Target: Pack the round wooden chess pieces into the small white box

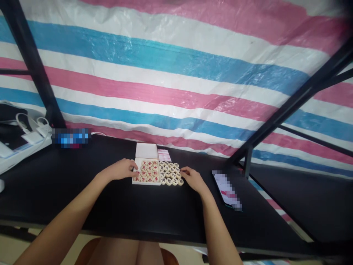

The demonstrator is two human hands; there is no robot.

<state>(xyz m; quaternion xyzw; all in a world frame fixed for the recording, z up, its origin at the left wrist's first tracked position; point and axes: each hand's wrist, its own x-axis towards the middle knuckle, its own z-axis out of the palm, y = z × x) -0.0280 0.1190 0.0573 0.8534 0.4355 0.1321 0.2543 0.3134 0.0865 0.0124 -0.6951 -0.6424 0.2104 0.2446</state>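
Around us: phone (pixel 227 190) on the tabletop (pixel 171 211) to the right of the right hand (pixel 194 179), power strip (pixel 29 149) and white cables (pixel 24 123) far left, pixelated blue item (pixel 71 138) far left, pink-and-white slip (pixel 164 155) just beyond the black-marked pieces (pixel 168 174). Striped sheet (pixel 165 77) closes off the far side; dark frame bars (pixel 286 103) cross left and right. Nothing stands between our hands and the pieces.

White box (pixel 146 183) sits mid-tabletop, lid (pixel 147 151) folded out to the far side, so box plus lid runs near–far. Red-marked pieces (pixel 149 173) lie in it in rows; black-marked ones form a block on the tabletop against its right side. Phone's long axis slants far-left to near-right.

Left hand (pixel 120 170) covers the box's left part, fingers bent over pieces there; can't tell if they grip one. Right fingers are at the block's right edge; grip unclear too. Characters too small to read reliably. Phone screen is pixelated.
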